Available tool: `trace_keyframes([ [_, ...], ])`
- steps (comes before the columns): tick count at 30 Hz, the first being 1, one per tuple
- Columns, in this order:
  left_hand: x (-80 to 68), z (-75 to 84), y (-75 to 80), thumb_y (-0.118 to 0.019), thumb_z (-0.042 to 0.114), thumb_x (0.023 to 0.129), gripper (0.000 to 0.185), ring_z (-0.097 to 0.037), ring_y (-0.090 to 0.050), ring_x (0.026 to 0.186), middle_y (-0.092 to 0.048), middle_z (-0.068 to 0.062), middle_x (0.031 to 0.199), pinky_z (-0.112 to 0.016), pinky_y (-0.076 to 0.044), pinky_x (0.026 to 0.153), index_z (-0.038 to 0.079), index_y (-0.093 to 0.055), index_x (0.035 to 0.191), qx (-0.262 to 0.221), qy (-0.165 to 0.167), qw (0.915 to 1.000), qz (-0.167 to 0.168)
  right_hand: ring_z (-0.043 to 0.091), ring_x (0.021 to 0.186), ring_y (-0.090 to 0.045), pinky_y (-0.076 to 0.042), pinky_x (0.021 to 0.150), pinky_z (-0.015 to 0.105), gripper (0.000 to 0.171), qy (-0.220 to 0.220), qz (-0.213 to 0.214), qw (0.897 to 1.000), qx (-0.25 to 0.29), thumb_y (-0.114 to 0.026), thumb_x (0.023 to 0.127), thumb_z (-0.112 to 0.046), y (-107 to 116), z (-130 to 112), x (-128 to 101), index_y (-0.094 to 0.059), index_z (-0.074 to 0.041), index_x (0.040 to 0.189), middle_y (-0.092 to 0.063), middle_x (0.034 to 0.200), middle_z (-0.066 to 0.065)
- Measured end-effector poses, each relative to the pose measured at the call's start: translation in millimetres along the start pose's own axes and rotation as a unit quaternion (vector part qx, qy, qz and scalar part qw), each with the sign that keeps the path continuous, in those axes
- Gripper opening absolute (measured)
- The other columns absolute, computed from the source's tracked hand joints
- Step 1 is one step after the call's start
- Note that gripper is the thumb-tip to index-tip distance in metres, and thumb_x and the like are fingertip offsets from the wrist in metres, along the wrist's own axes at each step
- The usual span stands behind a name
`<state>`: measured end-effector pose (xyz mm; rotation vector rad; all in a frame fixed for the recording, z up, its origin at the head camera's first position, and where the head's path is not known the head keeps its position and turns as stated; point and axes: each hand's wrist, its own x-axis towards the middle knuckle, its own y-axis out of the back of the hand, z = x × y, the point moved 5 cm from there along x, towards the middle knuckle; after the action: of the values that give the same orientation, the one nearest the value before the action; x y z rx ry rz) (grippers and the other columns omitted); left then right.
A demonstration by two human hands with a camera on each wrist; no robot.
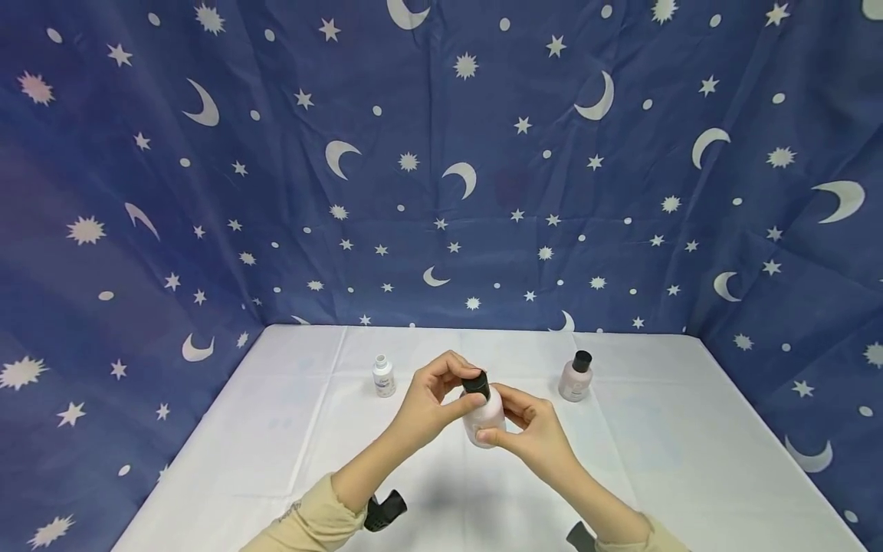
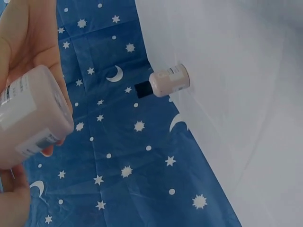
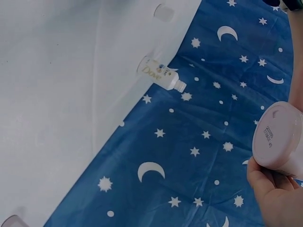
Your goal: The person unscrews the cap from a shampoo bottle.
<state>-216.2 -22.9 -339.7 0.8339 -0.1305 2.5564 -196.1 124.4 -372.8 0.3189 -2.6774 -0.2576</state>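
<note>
A pale pink bottle (image 1: 486,422) with a black cap (image 1: 477,385) is held up over the table, tilted, its base turned toward the camera in the right wrist view. My left hand (image 1: 439,391) pinches the cap between thumb and fingers. The right hand (image 1: 534,429) grips the bottle's body from the side, thumb in front. To the right stands a similar pink bottle (image 1: 575,381), its black cap on. A small white bottle (image 1: 383,377), lettered "Dove" in the right wrist view, stands uncapped on the left.
A white cloth (image 1: 290,429) covers the table. Blue curtains (image 1: 441,192) with moons and stars rise behind it and at both sides. In the right wrist view, a pale, translucent piece (image 3: 164,13) lies on the cloth beyond the white bottle.
</note>
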Motion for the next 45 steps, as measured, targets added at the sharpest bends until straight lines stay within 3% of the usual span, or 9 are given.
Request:
trace_keyframes([
  [6,1.2,0.0,-2.1,-0.070,0.032,0.083,0.045,0.000,-0.056,0.095,-0.053,0.011,0.096,-0.022,-0.048,0.093,-0.007,-0.050,0.094,0.017,-0.006,0.9997,0.015,-0.003,0.103,-0.061,-0.049,0.090,0.014,0.052,-0.001,-0.005,1.000,0.001,-0.076,0.075,-0.004,-3.0,2.2,1.0,-0.056,0.011,0.121,-0.062,0.116,0.028],
  [11,1.5,-1.7,-2.6,-0.072,0.028,0.083,0.042,-0.001,-0.054,0.093,-0.055,-0.004,0.099,-0.023,-0.049,0.090,-0.005,-0.052,0.100,0.020,0.010,0.9996,0.016,-0.003,0.102,-0.061,-0.049,0.090,0.014,0.052,-0.007,0.000,1.000,0.002,-0.076,0.075,-0.002,-2.5,3.0,1.2,-0.056,0.011,0.121,-0.062,0.116,0.028],
  [18,-7.7,5.6,5.2,-0.070,0.046,0.081,0.067,-0.009,-0.043,0.115,-0.039,-0.014,0.137,-0.027,-0.043,0.097,0.004,-0.049,0.129,0.076,-0.007,0.9971,0.003,-0.004,0.105,-0.059,-0.048,0.091,0.014,0.052,0.000,-0.016,1.000,0.002,-0.076,0.077,-0.004,-9.9,1.2,-1.2,-0.055,0.012,0.121,-0.062,0.116,0.029],
  [23,-7.8,13.7,12.8,-0.052,0.050,0.092,0.074,-0.011,-0.027,0.139,-0.023,-0.012,0.155,-0.032,-0.036,0.109,0.003,-0.031,0.145,0.062,-0.042,0.9955,-0.058,-0.004,0.104,-0.059,-0.048,0.092,0.015,0.051,0.005,-0.013,1.000,-0.006,-0.076,0.076,-0.004,-8.5,-1.7,-1.1,-0.056,0.011,0.121,-0.063,0.115,0.027],
  [27,-6.1,15.8,13.6,-0.038,0.035,0.102,0.058,-0.010,-0.019,0.144,-0.017,-0.017,0.157,-0.029,-0.030,0.115,0.001,-0.025,0.147,0.037,-0.014,0.9911,-0.127,-0.004,0.105,-0.059,-0.048,0.092,0.015,0.052,0.001,-0.014,1.000,-0.006,-0.076,0.076,-0.005,-5.5,-3.7,-2.4,-0.056,0.010,0.121,-0.063,0.116,0.027],
  [30,-4.3,15.1,12.9,-0.035,0.022,0.103,0.048,-0.008,-0.019,0.144,-0.019,-0.015,0.156,-0.025,-0.027,0.116,-0.001,-0.030,0.145,0.047,0.007,0.9858,-0.161,-0.003,0.105,-0.059,-0.048,0.092,0.015,0.051,0.001,-0.022,1.000,-0.001,-0.076,0.077,-0.005,-4.7,-3.3,-3.2,-0.056,0.011,0.121,-0.062,0.116,0.028],
  [37,-0.1,12.2,10.9,-0.041,0.006,0.100,0.039,-0.011,-0.034,0.138,-0.038,-0.027,0.142,-0.028,-0.031,0.114,-0.009,-0.042,0.136,0.049,-0.020,0.9756,-0.213,-0.002,0.105,-0.060,-0.048,0.092,0.015,0.052,-0.015,-0.044,0.999,0.012,-0.075,0.079,-0.007,-8.7,4.3,-4.1,-0.055,0.010,0.123,-0.062,0.118,0.026],
  [40,0.7,9.0,10.4,-0.048,0.012,0.098,0.039,-0.011,-0.045,0.131,-0.048,-0.030,0.133,-0.028,-0.039,0.109,-0.010,-0.049,0.130,0.031,-0.004,0.9802,-0.196,-0.002,0.105,-0.060,-0.048,0.092,0.013,0.053,-0.017,-0.035,0.999,0.011,-0.075,0.078,-0.006,-7.5,7.4,-5.1,-0.054,0.010,0.123,-0.062,0.118,0.026],
  [45,3.3,5.0,10.9,-0.065,0.024,0.087,0.047,-0.005,-0.059,0.110,-0.059,-0.032,0.116,-0.028,-0.050,0.097,-0.013,-0.060,0.115,0.021,0.025,0.9940,-0.105,-0.003,0.105,-0.060,-0.048,0.091,0.013,0.054,-0.013,-0.032,0.999,0.014,-0.076,0.077,-0.005,-5.9,8.1,-3.9,-0.054,0.011,0.123,-0.062,0.118,0.027],
])
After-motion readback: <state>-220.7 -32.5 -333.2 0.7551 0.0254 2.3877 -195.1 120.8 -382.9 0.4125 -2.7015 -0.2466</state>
